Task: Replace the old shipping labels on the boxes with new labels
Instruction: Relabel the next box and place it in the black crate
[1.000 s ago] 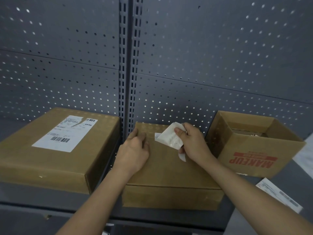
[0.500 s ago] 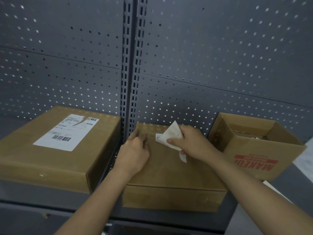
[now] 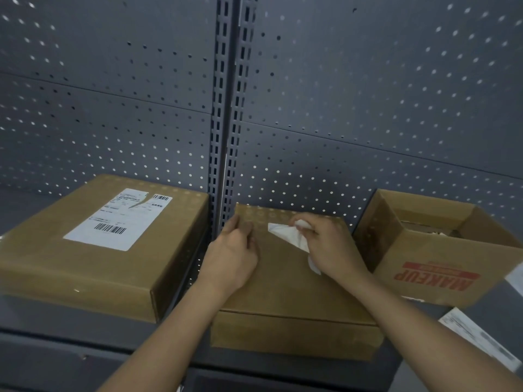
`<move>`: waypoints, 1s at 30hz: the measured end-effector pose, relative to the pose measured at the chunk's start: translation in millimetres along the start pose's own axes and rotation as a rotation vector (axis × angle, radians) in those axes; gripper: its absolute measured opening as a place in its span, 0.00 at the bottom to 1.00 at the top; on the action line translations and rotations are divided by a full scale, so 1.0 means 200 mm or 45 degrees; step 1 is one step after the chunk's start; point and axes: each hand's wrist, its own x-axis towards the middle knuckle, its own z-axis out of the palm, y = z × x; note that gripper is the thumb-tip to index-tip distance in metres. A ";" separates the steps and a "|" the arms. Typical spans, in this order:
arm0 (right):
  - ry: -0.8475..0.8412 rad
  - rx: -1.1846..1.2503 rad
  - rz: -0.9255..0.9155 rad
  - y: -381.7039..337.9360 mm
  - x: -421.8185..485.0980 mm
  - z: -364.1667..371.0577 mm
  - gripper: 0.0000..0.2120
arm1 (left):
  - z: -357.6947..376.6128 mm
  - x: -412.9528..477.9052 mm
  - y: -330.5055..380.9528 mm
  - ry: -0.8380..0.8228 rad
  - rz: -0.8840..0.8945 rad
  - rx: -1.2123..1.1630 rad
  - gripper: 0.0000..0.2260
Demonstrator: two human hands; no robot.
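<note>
Old label (image 3: 286,236) — right hand (image 3: 329,250) grips; left hand (image 3: 232,257) perhaps pressing box (image 3: 285,295)

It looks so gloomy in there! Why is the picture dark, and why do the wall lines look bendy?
Head view: dim, bluish light, no glare; bright dots glow through the pegboard wall; the wide-angle lens bows its seams; the loose label at lower right is blurred, the left box's label sharper.

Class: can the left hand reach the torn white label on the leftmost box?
Probably yes: nothing lies between the left hand and the torn white label, uncovered atop the brown cardboard box.
</note>
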 end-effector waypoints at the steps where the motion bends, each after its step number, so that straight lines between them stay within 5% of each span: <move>1: 0.023 0.021 0.029 0.01 0.00 0.00 0.14 | 0.00 0.00 0.00 0.003 0.001 -0.001 0.17; 13: 0.135 0.370 0.366 0.05 0.01 0.03 0.12 | 0.01 0.00 0.00 -0.028 -0.008 0.023 0.20; 30: -0.595 0.511 0.200 0.00 0.10 -0.17 0.08 | 0.00 0.00 0.00 -0.011 -0.020 0.013 0.19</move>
